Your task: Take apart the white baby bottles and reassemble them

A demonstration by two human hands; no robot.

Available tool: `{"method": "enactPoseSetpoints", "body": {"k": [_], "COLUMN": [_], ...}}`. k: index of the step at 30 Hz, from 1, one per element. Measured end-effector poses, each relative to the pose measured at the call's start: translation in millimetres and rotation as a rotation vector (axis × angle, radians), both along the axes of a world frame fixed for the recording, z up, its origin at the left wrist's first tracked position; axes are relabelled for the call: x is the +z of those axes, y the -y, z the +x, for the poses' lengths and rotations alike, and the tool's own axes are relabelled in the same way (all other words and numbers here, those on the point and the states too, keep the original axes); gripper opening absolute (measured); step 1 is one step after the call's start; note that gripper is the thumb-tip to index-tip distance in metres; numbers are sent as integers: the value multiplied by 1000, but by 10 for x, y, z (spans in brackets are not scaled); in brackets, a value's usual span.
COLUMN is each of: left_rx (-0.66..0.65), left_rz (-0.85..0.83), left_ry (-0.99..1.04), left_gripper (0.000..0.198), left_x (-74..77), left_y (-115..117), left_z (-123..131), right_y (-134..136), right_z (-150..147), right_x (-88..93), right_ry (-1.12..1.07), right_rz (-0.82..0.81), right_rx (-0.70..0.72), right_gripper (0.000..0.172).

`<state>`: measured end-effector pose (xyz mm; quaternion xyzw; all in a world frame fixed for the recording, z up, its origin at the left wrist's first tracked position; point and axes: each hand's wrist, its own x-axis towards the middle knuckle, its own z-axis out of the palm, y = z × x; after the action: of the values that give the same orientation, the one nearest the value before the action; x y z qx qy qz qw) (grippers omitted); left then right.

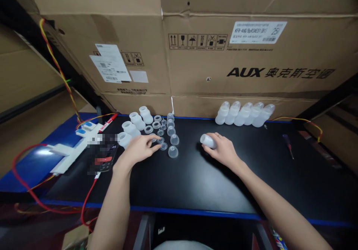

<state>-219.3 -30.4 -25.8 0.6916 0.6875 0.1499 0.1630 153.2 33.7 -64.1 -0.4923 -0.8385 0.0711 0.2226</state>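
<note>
Left hand is at small round clear plastic discs, just left of clear plastic dome column; grip unclear. Right of column, right hand holds frosted white plastic bottle; farther right, five dome-topped frosted bottles.

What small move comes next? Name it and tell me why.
Probably lift the small clear piece with the left hand: its thumb and index fingertip are right at that piece, while the right hand is occupied holding a white bottle. Whether the piece is already pinched, I cannot tell.
</note>
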Motion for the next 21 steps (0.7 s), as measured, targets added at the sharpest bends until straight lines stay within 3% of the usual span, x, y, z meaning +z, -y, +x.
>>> {"method": "enactPoseSetpoints", "body": {"k": [4,15,19,21], "left_rx": [-46,4,-7,-34], "left_rz": [82,148,225,324], "left_ry": [26,84,103,120], "left_gripper": [30,29,36,35], "left_x": [-66,-169,-243,-225], "left_y": [-45,-106,-116,-89], "left_z": [35,-60,-118,-44], "right_y": [7,8,21,44], "right_z": [-14,-20,-20,-36], "right_x": [7,-54,-135,-158], "right_ry": [2,-62,-191,-256], "right_rz": [0,20,50,59], "right_rx": [13,85,166,182], "right_gripper": [36,36,52,52]}}
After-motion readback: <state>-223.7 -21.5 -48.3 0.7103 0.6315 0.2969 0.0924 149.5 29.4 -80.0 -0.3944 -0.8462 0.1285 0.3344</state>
